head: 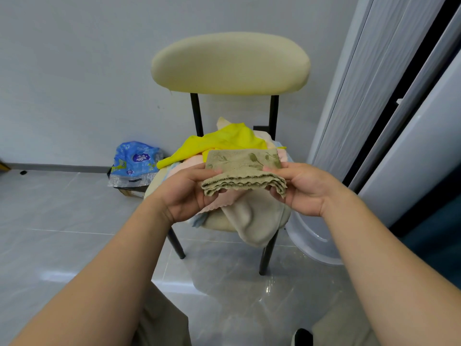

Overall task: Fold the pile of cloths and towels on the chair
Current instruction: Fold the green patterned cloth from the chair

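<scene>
Both arms reach out from the near edge, forearms bare, and meet in the middle of the view above the seat. The left hand (185, 193) pinches the left end of a small olive-green cloth (243, 168), thumb on top and fingers curled under. The right hand (304, 191) mirrors it on the right end, thumb pressed on the upper face and fingers tucked beneath. So both hands are clamped on that one cloth, a cloth's width apart, palms turned in toward each other. The cloth is folded into a flat bundle held level, its wavy edges stacked in several layers facing the near side and a leaf pattern showing on top. It sits in the air just over the pile, not resting on it. Below it is one chair (230, 63) with a cream padded backrest and black legs, and its seat carries the remaining heap. There's one bright yellow cloth (224, 139) on the far side and pink fabric (192, 161) under it. One beige towel (252, 221) droops over the near edge of the seat, and a sliver of pale blue cloth (197, 221) peeks out at the near left. How many pink pieces there are, I cannot tell. On the grey tiled floor (74, 221), far left against the wall, sits one crumpled blue plastic bag (134, 161).
</scene>
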### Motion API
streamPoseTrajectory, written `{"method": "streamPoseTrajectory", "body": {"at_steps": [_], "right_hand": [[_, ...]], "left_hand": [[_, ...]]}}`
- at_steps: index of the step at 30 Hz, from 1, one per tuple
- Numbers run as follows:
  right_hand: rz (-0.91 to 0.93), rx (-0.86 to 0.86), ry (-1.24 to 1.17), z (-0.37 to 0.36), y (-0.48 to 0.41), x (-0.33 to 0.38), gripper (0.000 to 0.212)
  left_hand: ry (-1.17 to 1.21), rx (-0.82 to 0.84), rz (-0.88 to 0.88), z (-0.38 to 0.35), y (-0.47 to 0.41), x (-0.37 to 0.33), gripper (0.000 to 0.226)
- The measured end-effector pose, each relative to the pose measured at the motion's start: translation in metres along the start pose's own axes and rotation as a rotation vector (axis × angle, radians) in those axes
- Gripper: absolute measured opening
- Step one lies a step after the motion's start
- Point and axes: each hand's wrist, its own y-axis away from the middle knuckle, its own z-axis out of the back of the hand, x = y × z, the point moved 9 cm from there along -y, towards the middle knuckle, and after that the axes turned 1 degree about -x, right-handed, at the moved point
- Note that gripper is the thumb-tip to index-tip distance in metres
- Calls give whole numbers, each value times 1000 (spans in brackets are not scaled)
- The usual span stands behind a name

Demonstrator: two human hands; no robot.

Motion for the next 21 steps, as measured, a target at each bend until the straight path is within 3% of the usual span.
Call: {"method": "streamPoseTrajectory", "body": {"at_steps": [13,17,21], "right_hand": [[177,159,49,-13,12,24,28],[221,182,50,-15,12,27,29],[235,210,60,-15,12,28,33]], "left_hand": [[-37,102,-189,-13,16,-26,47],[-82,117,-269,-15,23,-33,42],[-27,150,-253,-15,25,-35,17]]}}
